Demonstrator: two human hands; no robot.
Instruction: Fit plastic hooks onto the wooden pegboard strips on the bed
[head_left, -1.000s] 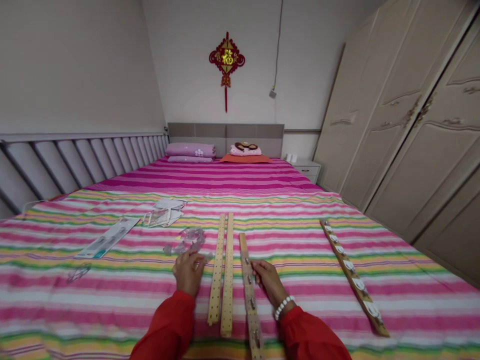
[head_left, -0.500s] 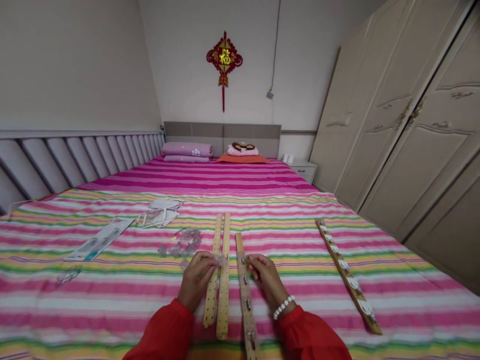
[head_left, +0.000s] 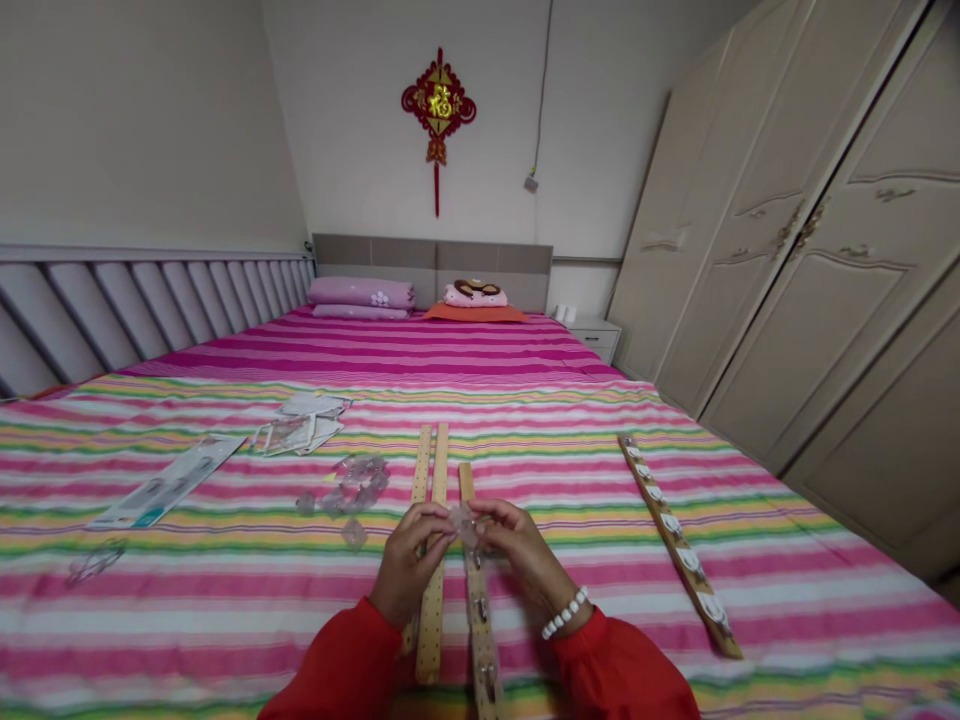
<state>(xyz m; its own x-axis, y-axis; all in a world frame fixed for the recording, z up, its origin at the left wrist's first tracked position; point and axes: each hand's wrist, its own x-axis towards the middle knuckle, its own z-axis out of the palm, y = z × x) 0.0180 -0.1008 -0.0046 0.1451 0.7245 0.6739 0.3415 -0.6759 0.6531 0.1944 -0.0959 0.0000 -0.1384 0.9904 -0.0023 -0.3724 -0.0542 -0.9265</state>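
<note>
The small clear piece was between the two hands, above the far part of a narrow wooden strip that bore metal fittings. The left hand had its thumb and fingertips pinched together on the piece. The right hand had its finger and thumb curled in close at the other side; whether they were clamped on it could not be told.

Working the piece well likely called for a light pinch at its edges, both wrists kept low and steady, and the fingertips turned so that they did not hide what they worked on. Thin, clear plastic of this sort would probably slip or bend if squeezed hard, and a sleeve could easily nudge the strips beneath.

Just left of that strip lay two hole-dotted strips, side by side. Well to the right, another wooden strip carried a row of white pieces.

As for containers, a long clear packet lay flat at the left, with a few small shapes showing in it, too faint to name. Farther off lay a stack of flat packets, their contents unclear. Nearer the left hand, loose clear pieces sat in a heap on the striped cover.
</note>
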